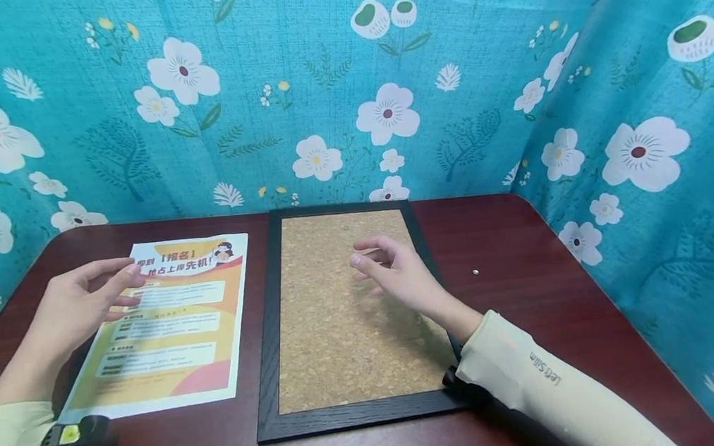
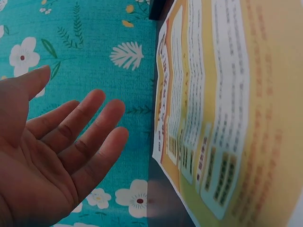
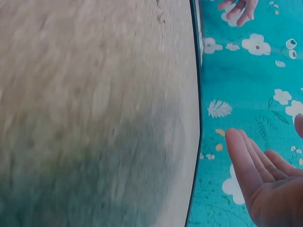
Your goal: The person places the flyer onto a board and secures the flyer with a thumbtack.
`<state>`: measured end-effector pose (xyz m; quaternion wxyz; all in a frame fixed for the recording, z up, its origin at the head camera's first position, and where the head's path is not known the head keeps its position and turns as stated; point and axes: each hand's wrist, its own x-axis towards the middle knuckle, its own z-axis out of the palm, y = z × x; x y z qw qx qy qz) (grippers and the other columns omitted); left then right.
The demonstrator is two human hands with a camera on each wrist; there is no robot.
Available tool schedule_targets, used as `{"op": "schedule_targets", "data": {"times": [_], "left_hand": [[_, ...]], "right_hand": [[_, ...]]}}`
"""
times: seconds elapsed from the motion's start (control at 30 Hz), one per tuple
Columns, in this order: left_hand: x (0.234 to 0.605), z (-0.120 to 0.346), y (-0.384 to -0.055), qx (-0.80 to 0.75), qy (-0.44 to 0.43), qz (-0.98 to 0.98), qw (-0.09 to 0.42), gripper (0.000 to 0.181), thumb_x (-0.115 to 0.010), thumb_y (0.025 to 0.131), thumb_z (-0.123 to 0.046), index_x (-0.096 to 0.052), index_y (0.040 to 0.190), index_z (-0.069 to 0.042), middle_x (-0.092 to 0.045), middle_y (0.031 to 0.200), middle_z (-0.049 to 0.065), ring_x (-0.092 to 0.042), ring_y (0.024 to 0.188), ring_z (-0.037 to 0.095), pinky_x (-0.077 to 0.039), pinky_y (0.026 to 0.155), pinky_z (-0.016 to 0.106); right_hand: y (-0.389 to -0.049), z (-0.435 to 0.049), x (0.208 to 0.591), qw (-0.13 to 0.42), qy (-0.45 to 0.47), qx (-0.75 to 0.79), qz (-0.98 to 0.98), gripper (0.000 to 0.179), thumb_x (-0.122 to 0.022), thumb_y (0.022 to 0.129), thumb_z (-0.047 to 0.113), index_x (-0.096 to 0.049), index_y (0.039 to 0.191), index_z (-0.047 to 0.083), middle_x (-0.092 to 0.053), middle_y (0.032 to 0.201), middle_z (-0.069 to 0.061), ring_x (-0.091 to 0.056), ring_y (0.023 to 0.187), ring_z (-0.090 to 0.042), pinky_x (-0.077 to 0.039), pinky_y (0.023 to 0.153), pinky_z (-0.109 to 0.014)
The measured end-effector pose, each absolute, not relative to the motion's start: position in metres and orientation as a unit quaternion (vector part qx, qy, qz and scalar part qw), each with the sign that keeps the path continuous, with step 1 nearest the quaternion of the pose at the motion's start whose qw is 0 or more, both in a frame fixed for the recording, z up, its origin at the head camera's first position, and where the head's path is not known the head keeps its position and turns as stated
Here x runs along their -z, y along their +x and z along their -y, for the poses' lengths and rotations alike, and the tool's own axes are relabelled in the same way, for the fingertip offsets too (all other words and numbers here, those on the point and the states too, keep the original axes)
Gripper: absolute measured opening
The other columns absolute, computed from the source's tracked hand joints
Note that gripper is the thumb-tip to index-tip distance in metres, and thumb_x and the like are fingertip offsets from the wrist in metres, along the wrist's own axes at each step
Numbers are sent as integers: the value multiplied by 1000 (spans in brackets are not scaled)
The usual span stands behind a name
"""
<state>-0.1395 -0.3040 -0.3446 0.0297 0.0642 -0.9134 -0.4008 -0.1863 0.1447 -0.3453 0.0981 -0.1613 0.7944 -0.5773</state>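
A printed poster sheet (image 1: 173,381) in orange, yellow and white lies flat on the left of the table. My left hand (image 1: 86,300) hovers over its upper left part, fingers relaxed and holding nothing; the left wrist view shows the palm and spread fingers (image 2: 90,142) beside the sheet. A cork board (image 1: 329,339) with a black frame (image 1: 266,344) lies in the middle. Above the cork is my right hand (image 1: 396,276), loosely bent with nothing in it. In the right wrist view its fingers (image 3: 244,161) extend past the board's edge.
One small shiny object (image 1: 475,271) rests on the dark red table (image 1: 529,293) right of the board. A blue flowered curtain (image 1: 319,77) hangs behind the table and along its sides.
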Motion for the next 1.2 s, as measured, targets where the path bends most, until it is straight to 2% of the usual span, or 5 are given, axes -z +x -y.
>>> {"op": "schedule_targets", "data": {"times": [0.13,0.27,0.47,0.6,1.2], "left_hand": [[348,308,-137,394,69,916,31,79,-55,97,-56,-44,147,4,-61,123,33,-72,93,38,-58,64,23],[353,313,-134,381,82,920,32,80,-56,97,-57,-44,147,5,-60,123,34,-70,96,44,-58,63,24],[361,320,-132,368,99,924,42,82,-58,97,-55,-43,146,8,-57,125,37,-67,96,48,-59,60,28],[364,325,-133,362,108,925,39,82,-58,96,-55,-43,145,10,-56,125,38,-66,96,48,-59,59,30],[364,337,-139,356,129,926,12,84,-62,96,-53,-41,142,14,-52,124,43,-68,88,41,-60,58,36]], "right_hand": [[-185,-140,348,107,-158,587,-787,43,-65,99,34,-58,135,10,-68,121,-17,-69,105,-35,-61,74,-45],[-184,-134,351,123,-154,610,-768,41,-66,99,28,-58,134,8,-67,122,-22,-69,105,-37,-60,77,-54],[-185,-124,352,143,-144,623,-755,41,-67,99,26,-58,135,8,-68,121,-19,-71,101,-31,-59,78,-56],[-186,-118,353,155,-138,632,-747,41,-67,99,26,-57,135,8,-68,121,-18,-72,100,-28,-58,79,-57],[-184,-94,351,208,-141,672,-697,43,-65,100,17,-51,138,2,-60,132,-27,-67,109,-39,-58,83,-54]]}}
